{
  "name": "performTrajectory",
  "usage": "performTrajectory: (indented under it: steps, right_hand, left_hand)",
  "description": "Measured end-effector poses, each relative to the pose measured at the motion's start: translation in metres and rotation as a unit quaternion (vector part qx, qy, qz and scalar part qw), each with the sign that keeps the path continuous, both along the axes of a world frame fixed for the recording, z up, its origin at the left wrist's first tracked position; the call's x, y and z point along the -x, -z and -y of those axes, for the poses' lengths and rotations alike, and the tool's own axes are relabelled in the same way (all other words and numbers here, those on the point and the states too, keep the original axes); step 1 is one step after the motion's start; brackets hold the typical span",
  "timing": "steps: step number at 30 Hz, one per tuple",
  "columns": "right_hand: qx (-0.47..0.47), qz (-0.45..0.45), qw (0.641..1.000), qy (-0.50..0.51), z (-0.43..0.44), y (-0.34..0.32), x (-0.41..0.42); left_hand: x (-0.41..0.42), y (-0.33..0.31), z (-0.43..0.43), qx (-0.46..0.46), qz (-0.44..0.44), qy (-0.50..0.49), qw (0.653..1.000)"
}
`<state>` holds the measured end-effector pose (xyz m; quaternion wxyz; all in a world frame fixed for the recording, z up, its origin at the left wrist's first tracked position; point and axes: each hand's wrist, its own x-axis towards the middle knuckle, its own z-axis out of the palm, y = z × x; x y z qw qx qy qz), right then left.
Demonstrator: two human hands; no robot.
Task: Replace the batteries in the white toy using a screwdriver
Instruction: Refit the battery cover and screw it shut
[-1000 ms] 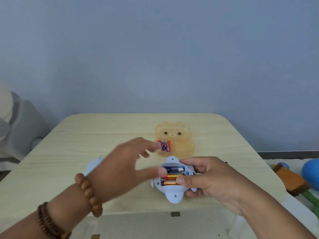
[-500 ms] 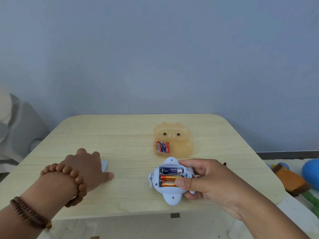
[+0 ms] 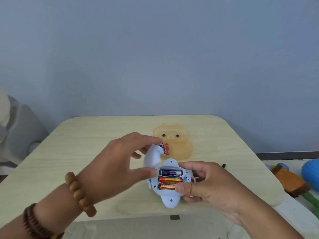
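The white toy (image 3: 170, 197) lies belly-up near the table's front edge, its battery compartment open with three batteries (image 3: 170, 179) inside: one dark, two orange. My right hand (image 3: 203, 185) grips the toy from the right, thumb on the lowest battery. My left hand (image 3: 120, 168) holds the white battery cover (image 3: 152, 156) between thumb and fingers, just up and left of the compartment. A black tip, possibly the screwdriver (image 3: 223, 165), pokes out behind my right hand.
An orange translucent bear-shaped box (image 3: 179, 140) sits behind the toy with loose batteries (image 3: 166, 148) in it. The light wooden table (image 3: 82, 144) ends close to me. Toys lie on the floor at right (image 3: 291, 180). A grey object stands at left (image 3: 19, 128).
My left hand went to the table's left side, picked up the white cover, and has brought it back over to the toy. The right hand has kept hold of the toy.
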<state>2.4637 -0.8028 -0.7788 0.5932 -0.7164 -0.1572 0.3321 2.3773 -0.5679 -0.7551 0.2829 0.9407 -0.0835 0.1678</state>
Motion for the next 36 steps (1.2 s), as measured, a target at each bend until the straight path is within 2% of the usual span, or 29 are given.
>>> performTrajectory:
  steps: [6,14,36]
  right_hand:
    - [0.011,0.020,0.999,-0.023,0.001,0.001,-0.001]
    - [0.031,0.044,0.998,-0.030,0.002,0.001,-0.002]
    - [0.025,0.067,0.996,-0.047,0.002,0.002,-0.001]
  left_hand:
    - [-0.006,0.010,0.027,0.014,0.020,0.049,0.998]
    - [-0.006,0.015,0.027,0.031,0.007,0.050,0.998]
    - [-0.011,0.019,0.027,-0.014,-0.018,0.040,0.999]
